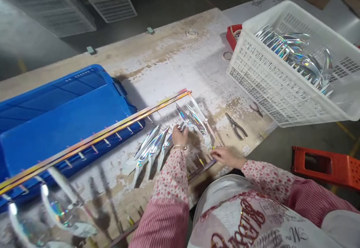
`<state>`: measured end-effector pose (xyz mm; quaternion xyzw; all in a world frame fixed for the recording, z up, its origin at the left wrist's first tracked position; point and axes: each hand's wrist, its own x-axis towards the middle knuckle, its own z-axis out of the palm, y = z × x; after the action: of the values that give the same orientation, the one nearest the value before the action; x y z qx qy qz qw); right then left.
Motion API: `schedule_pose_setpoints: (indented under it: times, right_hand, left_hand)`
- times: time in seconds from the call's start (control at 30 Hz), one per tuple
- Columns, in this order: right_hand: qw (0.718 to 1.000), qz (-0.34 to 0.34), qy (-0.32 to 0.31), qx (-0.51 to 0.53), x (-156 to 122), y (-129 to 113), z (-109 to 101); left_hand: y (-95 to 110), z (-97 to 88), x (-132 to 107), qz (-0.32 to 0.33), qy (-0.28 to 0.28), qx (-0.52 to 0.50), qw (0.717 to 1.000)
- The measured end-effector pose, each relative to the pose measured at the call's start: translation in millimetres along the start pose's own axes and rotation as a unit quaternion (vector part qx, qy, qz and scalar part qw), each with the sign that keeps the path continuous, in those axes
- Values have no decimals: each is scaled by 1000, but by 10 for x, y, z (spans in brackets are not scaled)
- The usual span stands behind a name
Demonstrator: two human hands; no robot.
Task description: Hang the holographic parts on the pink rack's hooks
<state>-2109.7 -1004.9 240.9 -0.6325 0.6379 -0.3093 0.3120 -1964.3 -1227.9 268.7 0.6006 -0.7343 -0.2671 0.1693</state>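
I see my left hand resting on the worn surface, fingers curled lightly over the tip of one of the iridescent leaf-shaped pieces that fan out to the near left of it; the grip looks narrow, more a pinch than a hold. My right hand lies low by the near edge, closed on the near end of a thin rod that carries more shiny pieces, though I cannot tell how tightly. A long iridescent rail with small hooks runs from the near left toward the middle, over the blue bin. Pliers lie just to the right, untouched, and the white basket at the far right holds many more pieces. To work well here, I judge it best to lift each piece by its tip, keep the rod steady with the right hand, and avoid dragging the foil faces across the rough surface.
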Motion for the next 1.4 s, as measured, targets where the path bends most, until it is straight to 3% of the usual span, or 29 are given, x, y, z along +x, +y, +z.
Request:
schedule_pose_setpoints:
  times: [0.13, 0.23, 0.4, 0.5, 0.57, 0.63, 0.7, 0.73, 0.83, 0.93, 1.13, 1.4]
  right_hand:
    - [996, 15, -78, -43, 20, -160, 337]
    - [993, 26, -104, -43, -19, -179, 385]
    - [996, 44, -73, 3, -81, -163, 332]
    - [997, 50, -65, 8, -45, -204, 329]
    - [996, 50, -71, -1, 6, -245, 357]
    - [995, 48, -88, -14, 69, -283, 412]
    - [992, 50, -108, -32, 134, -317, 483]
    - [991, 51, -114, -42, 165, -334, 518]
    - [988, 45, -129, -78, 235, -376, 598]
    - [988, 26, -127, -88, 253, -382, 637]
    - [997, 28, -54, -47, 196, -311, 714]
    - [997, 51, -23, -48, 221, -358, 711]
  left_hand:
    - [346, 294, 283, -63, -14, -15, 998]
    - [389, 338, 370, -119, -15, -86, 989]
    - [162, 67, 231, -208, -91, -259, 939]
    - [-41, -209, -57, -229, -150, -381, 883]
    - [-175, -367, -301, -214, -169, -429, 861]
    - [-287, -470, -547, -161, -124, -450, 870]
    - [-355, -519, -770, -94, -24, -463, 881]
    - [-369, -529, -869, -69, 30, -480, 874]
    - [-359, -529, -1119, -59, 119, -580, 803]
    - [-349, -470, -1329, -97, 110, -642, 752]
    - [-400, -163, -1663, -196, 87, -643, 736]
    - [-324, -58, -1730, -198, 90, -651, 727]
